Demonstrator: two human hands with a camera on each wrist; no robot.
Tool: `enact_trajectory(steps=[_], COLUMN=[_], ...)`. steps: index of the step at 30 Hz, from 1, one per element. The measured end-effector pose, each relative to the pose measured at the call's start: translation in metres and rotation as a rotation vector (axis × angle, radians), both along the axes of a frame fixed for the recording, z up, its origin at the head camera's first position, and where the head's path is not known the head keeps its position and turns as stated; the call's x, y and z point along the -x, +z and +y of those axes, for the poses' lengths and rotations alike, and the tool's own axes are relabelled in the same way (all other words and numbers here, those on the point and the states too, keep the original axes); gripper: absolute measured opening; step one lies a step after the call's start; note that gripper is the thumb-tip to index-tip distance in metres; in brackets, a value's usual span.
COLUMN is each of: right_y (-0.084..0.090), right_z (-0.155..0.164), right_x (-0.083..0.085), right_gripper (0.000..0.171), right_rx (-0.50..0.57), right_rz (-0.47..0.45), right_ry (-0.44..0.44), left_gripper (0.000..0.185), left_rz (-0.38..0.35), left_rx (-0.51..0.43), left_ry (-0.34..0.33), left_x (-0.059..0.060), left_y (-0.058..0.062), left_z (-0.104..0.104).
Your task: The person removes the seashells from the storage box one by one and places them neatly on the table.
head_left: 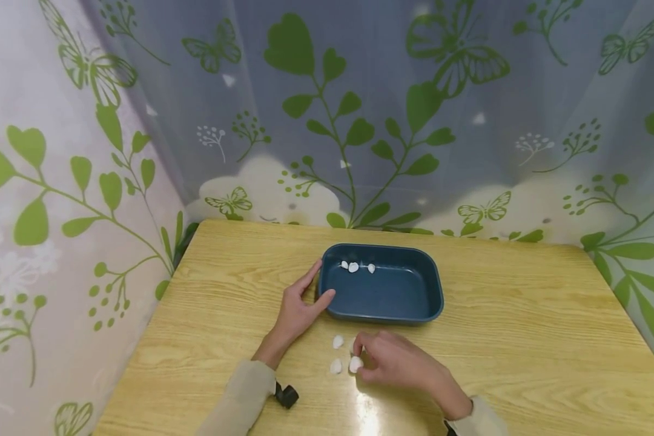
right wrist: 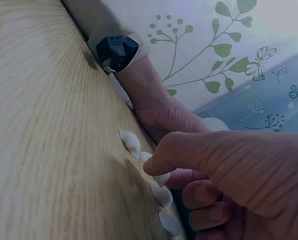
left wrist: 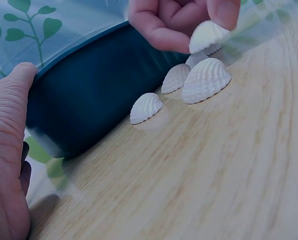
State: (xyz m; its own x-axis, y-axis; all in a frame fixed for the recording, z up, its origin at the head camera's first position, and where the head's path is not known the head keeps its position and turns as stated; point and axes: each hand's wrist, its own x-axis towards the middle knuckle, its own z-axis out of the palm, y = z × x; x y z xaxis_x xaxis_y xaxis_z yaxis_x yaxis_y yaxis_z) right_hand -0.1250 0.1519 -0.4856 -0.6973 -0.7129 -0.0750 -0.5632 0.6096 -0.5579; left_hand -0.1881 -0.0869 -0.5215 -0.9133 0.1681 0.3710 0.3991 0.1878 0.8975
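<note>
head view only: three shells point(head_left: 354, 266) lay inside blue tray point(head_left: 384, 312)
left hand point(head_left: 300, 306): fingers straight, thumb pressed tray wall
right hand point(head_left: 395, 360): pinched white seashell point(left wrist: 208, 36) above table point(head_left: 523, 339)

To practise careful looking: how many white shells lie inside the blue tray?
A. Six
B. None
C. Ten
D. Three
D: the head view shows three small white shells near the far wall of the blue tray, while the other shells lie on the table in front of it by the right hand.
</note>
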Motion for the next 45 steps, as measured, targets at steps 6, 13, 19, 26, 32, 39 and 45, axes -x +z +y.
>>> enact_trajectory(steps=[6, 13, 19, 26, 32, 39, 45], right_y=[-0.005, -0.010, -0.007, -0.003, 0.000, 0.021, 0.038], right_z=[-0.003, -0.005, -0.006, -0.006, -0.006, -0.002, 0.006], right_x=[-0.002, -0.003, -0.005, -0.005, -0.005, 0.000, 0.014], right_gripper=[0.016, 0.014, 0.015, 0.016, 0.016, 0.015, 0.013], right_rx=[-0.044, -0.063, -0.066, -0.072, -0.054, 0.022, 0.054], right_rz=[-0.007, -0.003, 0.010, 0.007, 0.002, 0.009, 0.117], right_ry=[-0.006, -0.015, -0.011, -0.010, -0.006, -0.011, -0.034], left_gripper=[0.066, 0.065, 0.065, 0.065, 0.065, 0.065, 0.065], left_rz=[-0.008, -0.017, -0.017, -0.016, -0.014, -0.028, -0.020], left_rx=[-0.001, 0.000, -0.001, -0.013, -0.027, -0.031, -0.029], left_ry=[-0.005, -0.006, -0.006, -0.008, -0.014, -0.006, -0.003], left_x=[0.000, -0.001, -0.002, -0.001, -0.001, -0.001, -0.001], left_y=[0.001, 0.003, 0.003, 0.002, 0.000, 0.000, 0.001], left_z=[0.000, -0.001, -0.001, -0.001, 0.000, 0.000, 0.000])
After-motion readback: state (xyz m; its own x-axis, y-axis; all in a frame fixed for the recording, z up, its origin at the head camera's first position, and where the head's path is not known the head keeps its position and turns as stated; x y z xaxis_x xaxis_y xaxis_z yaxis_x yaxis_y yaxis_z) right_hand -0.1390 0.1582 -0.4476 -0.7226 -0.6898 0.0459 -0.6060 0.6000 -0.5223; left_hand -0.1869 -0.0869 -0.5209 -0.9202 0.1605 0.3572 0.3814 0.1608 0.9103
